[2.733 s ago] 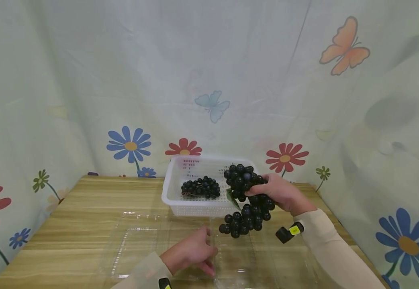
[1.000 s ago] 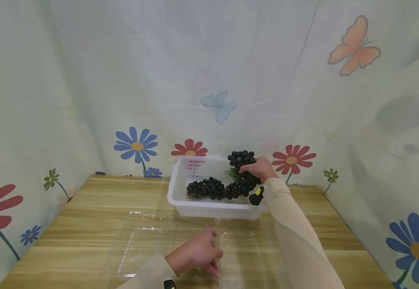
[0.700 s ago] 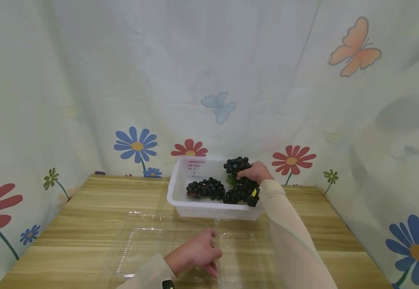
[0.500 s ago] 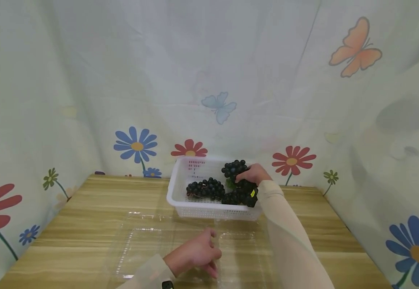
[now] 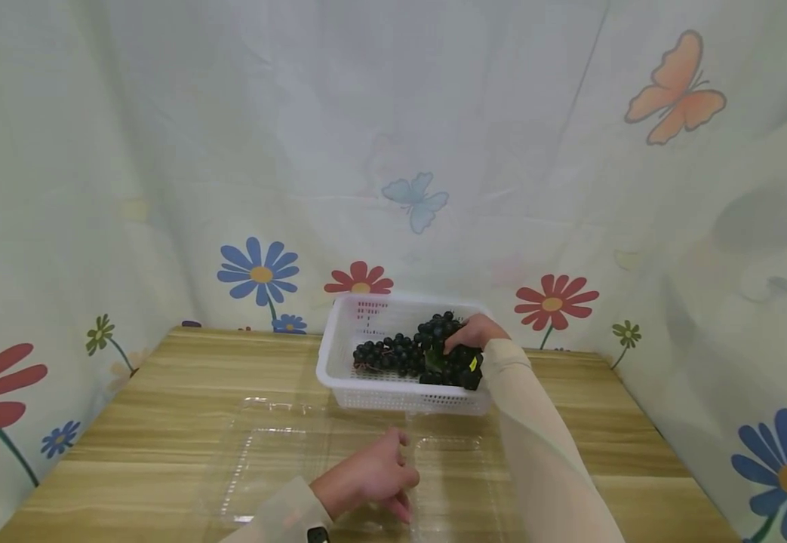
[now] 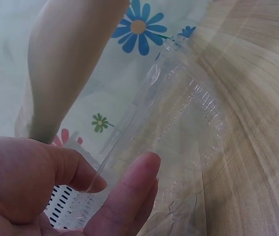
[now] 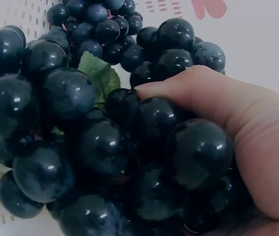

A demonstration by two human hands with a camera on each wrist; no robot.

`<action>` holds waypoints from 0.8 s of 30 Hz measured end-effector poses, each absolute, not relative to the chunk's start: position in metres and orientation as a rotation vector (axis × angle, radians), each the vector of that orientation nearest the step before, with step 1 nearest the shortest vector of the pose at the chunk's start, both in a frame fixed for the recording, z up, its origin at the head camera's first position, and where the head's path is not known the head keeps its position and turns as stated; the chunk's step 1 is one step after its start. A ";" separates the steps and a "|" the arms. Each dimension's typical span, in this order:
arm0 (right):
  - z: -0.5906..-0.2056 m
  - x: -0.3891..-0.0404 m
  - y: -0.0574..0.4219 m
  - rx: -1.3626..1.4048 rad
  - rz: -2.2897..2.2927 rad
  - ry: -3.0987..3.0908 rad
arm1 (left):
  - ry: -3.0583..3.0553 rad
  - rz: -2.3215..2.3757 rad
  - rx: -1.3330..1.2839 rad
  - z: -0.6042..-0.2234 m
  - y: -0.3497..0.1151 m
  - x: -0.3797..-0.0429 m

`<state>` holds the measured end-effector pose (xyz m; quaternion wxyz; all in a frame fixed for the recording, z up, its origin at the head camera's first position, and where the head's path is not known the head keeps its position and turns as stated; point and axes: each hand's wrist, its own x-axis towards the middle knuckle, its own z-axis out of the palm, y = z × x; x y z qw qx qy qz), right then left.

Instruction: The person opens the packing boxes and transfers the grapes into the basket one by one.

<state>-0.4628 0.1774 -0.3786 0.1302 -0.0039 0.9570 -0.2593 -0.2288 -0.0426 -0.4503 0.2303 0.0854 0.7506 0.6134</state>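
Observation:
My right hand (image 5: 476, 332) reaches into the white plastic basket (image 5: 373, 398) and grips a bunch of dark grapes (image 7: 107, 147) with a green leaf (image 7: 100, 76). The thumb presses along the top of the grapes in the right wrist view; the other fingers are mostly hidden. To the left in the basket lies another bunch of dark grapes (image 5: 386, 354). My left hand (image 5: 374, 473) is at the middle of a clear plastic clamshell box (image 5: 274, 434) on the table, its thumb and fingers pinching the upright edge, as the left wrist view shows.
The wooden table (image 5: 121, 445) carries the box in front and the basket at the back. A pale curtain (image 5: 298, 151) printed with flowers and butterflies hangs close behind and along both sides.
My right hand has carried the grapes back from above the clear box and lowered them into the basket beside the other bunch. The left hand stays at the box.

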 end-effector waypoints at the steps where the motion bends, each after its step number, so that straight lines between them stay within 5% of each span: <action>1: -0.379 -0.463 0.177 -0.002 -0.754 2.774 | 2.065 1.684 0.235 -0.450 -0.043 -0.229; 24: -0.377 -0.458 0.177 -0.034 -0.661 2.726 | 2.081 1.654 0.223 -0.446 -0.042 -0.229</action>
